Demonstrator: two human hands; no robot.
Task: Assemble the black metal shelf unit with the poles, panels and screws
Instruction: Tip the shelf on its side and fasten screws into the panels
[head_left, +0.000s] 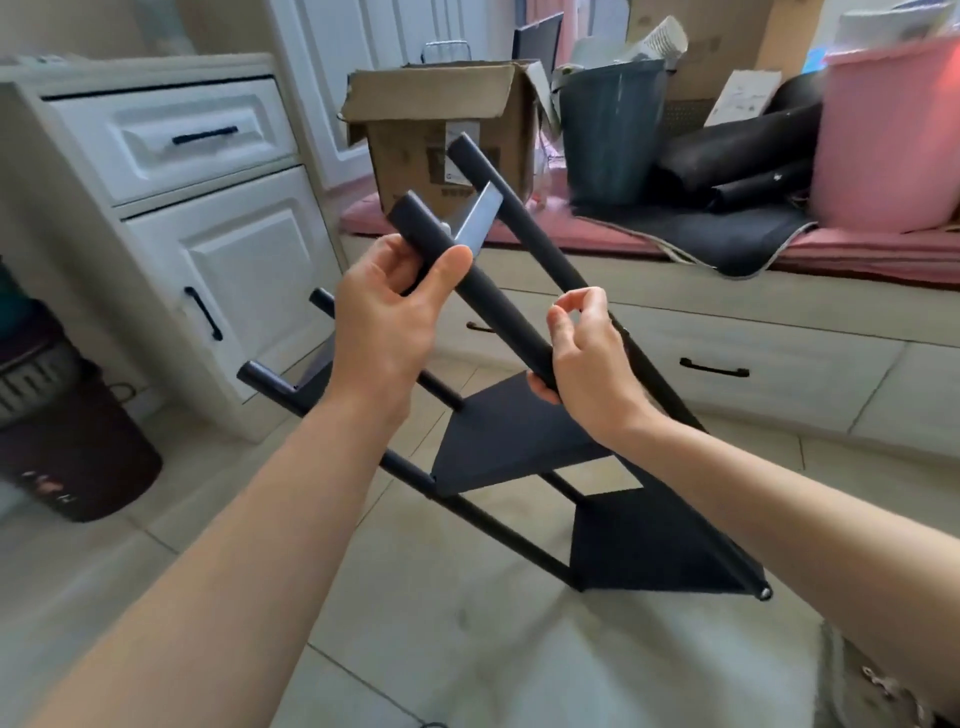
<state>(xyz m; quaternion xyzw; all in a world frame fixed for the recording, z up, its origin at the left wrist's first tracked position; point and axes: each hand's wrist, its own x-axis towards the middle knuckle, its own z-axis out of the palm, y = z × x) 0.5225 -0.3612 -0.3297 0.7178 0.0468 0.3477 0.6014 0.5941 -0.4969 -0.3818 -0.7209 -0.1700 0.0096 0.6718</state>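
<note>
Tiled floor (467, 623) of a cluttered room, white cabinets (208, 218) left, window seat behind with cardboard box (441, 135), grey bin (613, 130), pink bin (888, 135). Black shelf unit (519, 441) tipped over on the floor, well along: two dark panels (660, 551) already fixed between long poles, a third panel (480, 218) seen edge-on near the top. Upper pole section (467, 275) held in both hands, apparently being joined or tightened; screw state not visible. Left hand (389, 312) wrapped round the pole's upper end, grip closed on it. Right hand (587, 353) cradling the pole lower down, thumb under it, forefinger and thumb tip pinched together above, possibly on a small screw, too small to tell. Left to do, likely: finishing top joints, standing the unit up. Label on the box blurred, unreadable; no brand legible anywhere.
</note>
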